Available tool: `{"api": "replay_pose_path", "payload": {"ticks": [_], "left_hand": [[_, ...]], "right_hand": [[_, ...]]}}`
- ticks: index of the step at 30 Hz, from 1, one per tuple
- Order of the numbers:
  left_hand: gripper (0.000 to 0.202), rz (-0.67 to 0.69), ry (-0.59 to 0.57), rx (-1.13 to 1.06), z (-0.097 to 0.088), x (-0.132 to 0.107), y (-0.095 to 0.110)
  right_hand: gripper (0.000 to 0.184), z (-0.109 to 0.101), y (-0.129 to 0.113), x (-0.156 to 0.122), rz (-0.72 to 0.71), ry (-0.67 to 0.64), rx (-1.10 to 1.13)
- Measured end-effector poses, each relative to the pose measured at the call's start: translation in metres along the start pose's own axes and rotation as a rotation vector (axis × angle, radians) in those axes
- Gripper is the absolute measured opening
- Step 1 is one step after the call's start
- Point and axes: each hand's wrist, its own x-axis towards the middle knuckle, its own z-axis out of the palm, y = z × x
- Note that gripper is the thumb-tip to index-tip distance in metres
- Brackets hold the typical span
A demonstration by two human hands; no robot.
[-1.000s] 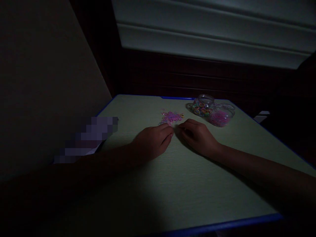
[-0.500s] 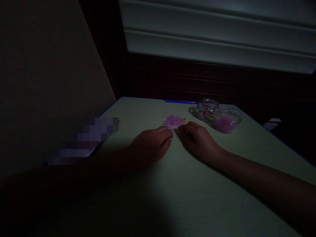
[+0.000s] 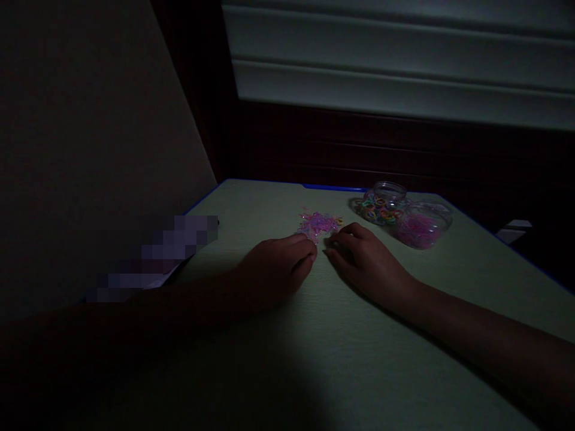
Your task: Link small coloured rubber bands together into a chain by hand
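Observation:
A pile of small pink and purple pieces (image 3: 320, 222), perhaps tiny elastic bands, lies on the pale green table (image 3: 359, 353), with a few yellow bits at its right side. My left hand (image 3: 281, 266) rests just in front of the pile, its thumb and fingers pinched together; whatever is between them is hidden or too small to name. On the other side, close to the pile's near right edge, my right hand (image 3: 362, 254) has its thumb and index finger slightly apart, and nothing shows between them.
Behind my right hand stand a clear jar (image 3: 387, 190) of multicoloured bands and another clear jar (image 3: 435, 218) of pink pieces. A blurred-out item (image 3: 171, 248) lies along the left table edge. Dark wood and pale slats rise beyond the table.
My right thumb and index finger have parted a little. The left hand keeps its pinch in nearly the same spot. The whole view has shifted slightly.

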Motion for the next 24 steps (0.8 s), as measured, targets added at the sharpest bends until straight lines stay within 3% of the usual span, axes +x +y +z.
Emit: {"api": "replay_pose_path", "payload": {"ticks": [15,18,21,24], "left_hand": [[0.018,-0.023,-0.010,-0.043,-0.0028,0.0011,0.0003],[0.017,-0.025,-0.003,-0.061,-0.0021,0.0015,-0.0006],[0.017,-0.027,-0.002,-0.072,-0.0020,0.0020,-0.0010],[0.017,-0.028,-0.009,-0.072,-0.0026,0.0022,-0.0007]], "right_hand": [[0.019,0.0017,0.0046,0.0017,0.042,0.028,0.144],[0.013,0.0024,0.0063,0.0013,0.100,0.086,0.130],[0.021,0.0022,0.0079,0.0007,0.155,0.138,0.094],[0.013,0.0003,0.0086,0.0001,0.133,0.112,0.092]]}}
